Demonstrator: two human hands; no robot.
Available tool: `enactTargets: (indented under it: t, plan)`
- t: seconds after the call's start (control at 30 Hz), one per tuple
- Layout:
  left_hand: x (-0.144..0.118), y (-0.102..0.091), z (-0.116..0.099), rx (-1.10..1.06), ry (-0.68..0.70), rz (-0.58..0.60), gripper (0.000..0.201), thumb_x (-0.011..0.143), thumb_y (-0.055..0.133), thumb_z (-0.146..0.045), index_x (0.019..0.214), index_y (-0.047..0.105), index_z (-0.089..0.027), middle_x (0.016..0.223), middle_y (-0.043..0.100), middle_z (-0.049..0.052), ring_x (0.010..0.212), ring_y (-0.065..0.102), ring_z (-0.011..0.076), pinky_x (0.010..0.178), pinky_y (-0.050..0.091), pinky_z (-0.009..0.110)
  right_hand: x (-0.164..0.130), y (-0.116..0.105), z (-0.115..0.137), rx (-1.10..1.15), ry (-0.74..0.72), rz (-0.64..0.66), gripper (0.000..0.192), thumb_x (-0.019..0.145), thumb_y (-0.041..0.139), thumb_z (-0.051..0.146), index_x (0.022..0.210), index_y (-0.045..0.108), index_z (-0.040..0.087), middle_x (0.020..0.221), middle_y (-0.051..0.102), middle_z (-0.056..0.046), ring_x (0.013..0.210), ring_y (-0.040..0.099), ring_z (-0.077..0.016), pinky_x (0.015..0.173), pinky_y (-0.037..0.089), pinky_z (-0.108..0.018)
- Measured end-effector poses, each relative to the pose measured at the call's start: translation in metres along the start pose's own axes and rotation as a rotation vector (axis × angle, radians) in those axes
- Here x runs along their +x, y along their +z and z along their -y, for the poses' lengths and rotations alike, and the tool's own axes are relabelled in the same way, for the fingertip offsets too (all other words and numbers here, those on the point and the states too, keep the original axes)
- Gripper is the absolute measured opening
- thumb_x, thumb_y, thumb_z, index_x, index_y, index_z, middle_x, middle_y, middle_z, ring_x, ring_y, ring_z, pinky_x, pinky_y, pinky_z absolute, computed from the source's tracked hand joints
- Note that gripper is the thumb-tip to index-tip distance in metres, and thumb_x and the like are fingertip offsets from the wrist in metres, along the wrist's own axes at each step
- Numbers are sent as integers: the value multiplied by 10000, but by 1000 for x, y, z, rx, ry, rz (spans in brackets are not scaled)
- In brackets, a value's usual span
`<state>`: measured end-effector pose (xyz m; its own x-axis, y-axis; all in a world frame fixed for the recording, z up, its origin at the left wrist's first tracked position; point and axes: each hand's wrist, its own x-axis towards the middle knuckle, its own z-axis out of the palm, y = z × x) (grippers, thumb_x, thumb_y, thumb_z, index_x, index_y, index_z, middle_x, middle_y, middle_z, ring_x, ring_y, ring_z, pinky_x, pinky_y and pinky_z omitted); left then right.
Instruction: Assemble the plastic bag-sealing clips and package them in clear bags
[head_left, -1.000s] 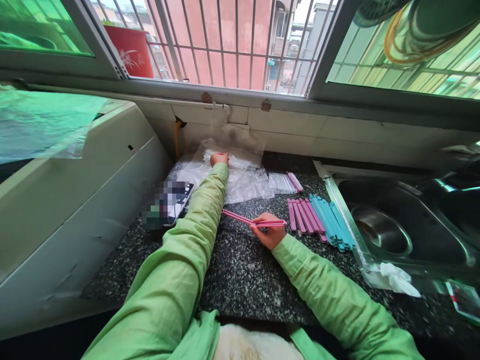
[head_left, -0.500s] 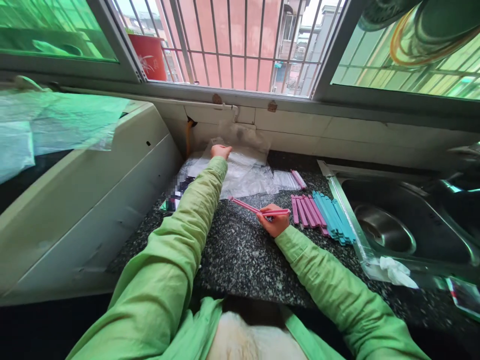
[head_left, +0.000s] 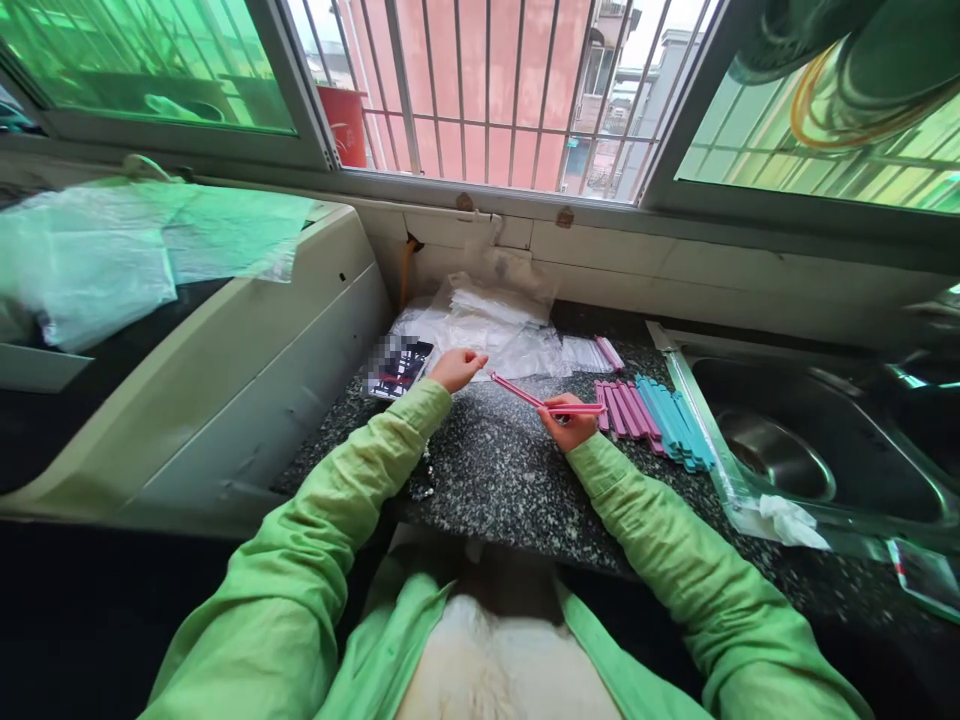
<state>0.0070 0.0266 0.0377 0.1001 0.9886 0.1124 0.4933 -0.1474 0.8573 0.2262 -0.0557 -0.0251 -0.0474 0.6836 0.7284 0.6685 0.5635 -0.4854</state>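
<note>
My right hand [head_left: 570,425] holds a pink sealing clip [head_left: 546,403], swung open in a narrow V above the speckled counter [head_left: 495,480]. My left hand [head_left: 457,368] hovers just left of the clip's far tip with its fingers curled. Whether it pinches a thin clear bag cannot be made out. Behind both hands a pile of clear plastic bags [head_left: 487,320] lies against the wall. To the right of my right hand lie a row of pink clips [head_left: 624,408] and a row of blue clips [head_left: 675,430].
A steel sink [head_left: 795,450] sits at the right with a crumpled tissue [head_left: 780,520] on its edge. A phone [head_left: 396,366] lies left of my left hand. A large white appliance [head_left: 225,380] draped with plastic fills the left. A barred window runs along the back.
My left hand has drawn back from the bag pile to a spot beside the clip's tip. My right hand kept hold of the open pink clip. The view has shifted.
</note>
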Motion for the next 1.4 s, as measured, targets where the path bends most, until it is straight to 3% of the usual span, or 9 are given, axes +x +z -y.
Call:
enactTargets:
  t: [0.23, 0.37, 0.67, 1.03, 1.4]
  plan:
    - [-24, 4, 17, -71, -34, 43, 301, 683, 524, -387, 475, 561, -173, 421, 456, -21, 472, 408, 116, 522, 275, 249, -3, 3, 12, 32, -53, -38, 152, 756, 582, 328, 685, 612, 197, 647, 636, -27, 530, 559, -122, 495, 460, -255]
    - [-28, 7, 25, -118, 32, 46, 306, 674, 510, -411, 492, 539, -166, 438, 463, -26, 490, 400, 107, 524, 285, 240, -4, 3, 18, 40, -116, -6, 137, 757, 583, 306, 693, 608, 188, 622, 624, -27, 524, 558, -123, 484, 460, -252]
    - [-34, 7, 31, -176, 16, 95, 252, 686, 470, -334, 513, 488, -151, 450, 391, -52, 493, 350, 81, 532, 287, 234, -3, 2, 20, 50, -46, 82, 148, 770, 568, 337, 751, 602, 194, 666, 626, -31, 579, 580, -135, 529, 489, -275]
    - [-34, 3, 34, -311, 9, 102, 290, 678, 480, -404, 513, 449, -168, 433, 316, -66, 489, 323, 76, 494, 272, 225, 4, -10, 22, 85, -62, 149, 100, 771, 591, 270, 803, 616, 179, 728, 644, -48, 631, 593, -140, 543, 498, -275]
    - [-34, 6, 33, -383, -2, 117, 305, 658, 483, -443, 519, 444, -174, 442, 325, -62, 495, 335, 77, 483, 272, 222, 8, -19, 31, 72, -120, 12, 48, 738, 622, 194, 784, 629, 182, 727, 642, -45, 562, 561, -114, 439, 466, -230]
